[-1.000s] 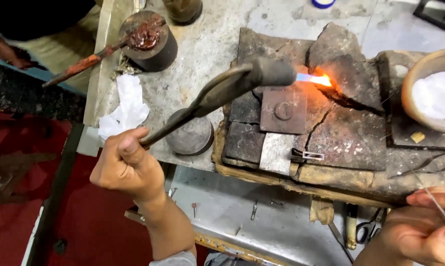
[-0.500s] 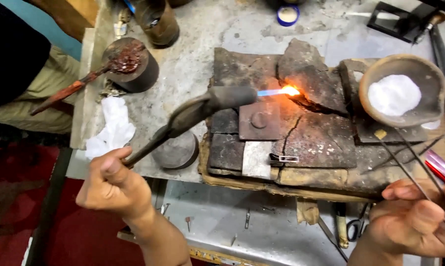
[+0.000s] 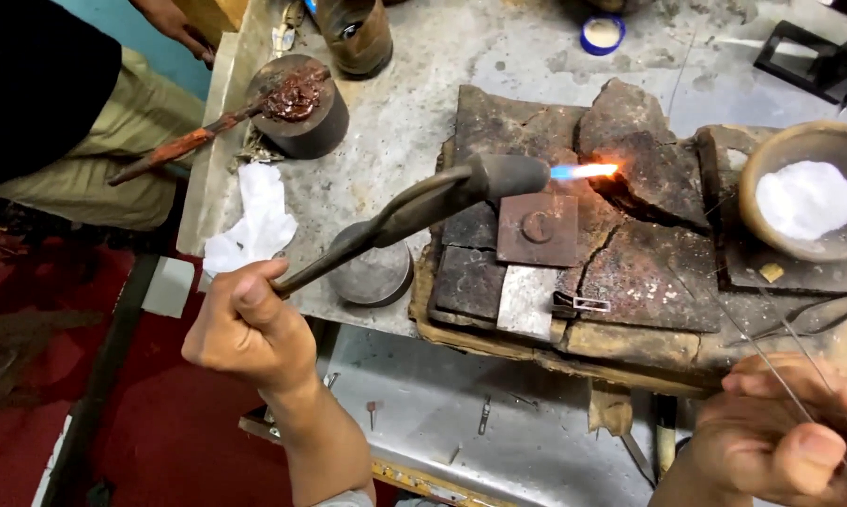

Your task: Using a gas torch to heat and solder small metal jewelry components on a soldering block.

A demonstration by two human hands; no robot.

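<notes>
Head cam looking straight down at the bench: left hand (image 3: 251,329) sits around 8 o'clock, fist wrapped tight on the handle of a dark metal torch (image 3: 414,211) that angles up toward 2 o'clock. Its flame (image 3: 585,171) is blue going orange and licks a cracked, charred soldering block (image 3: 648,272) just right of centre. A flat square brown plate (image 3: 537,229) lies on that block right under the nozzle, with a pale metal strip (image 3: 526,299) below it. Right hand (image 3: 780,441) is down at 5 o'clock, partly cut off by the frame edge, fingers pinched narrow on thin wires (image 3: 770,371) that run up toward the block.

Other stuff: bowl of white powder (image 3: 806,192) at 3 o'clock, a round grey disc (image 3: 374,272) beneath the torch's shaft, crumpled white cloth (image 3: 259,216) at 9 o'clock, and a pitch-topped round block (image 3: 301,108) with a rusty stick at 11. Another person's knee in khaki (image 3: 114,141) is at 10 o'clock.
</notes>
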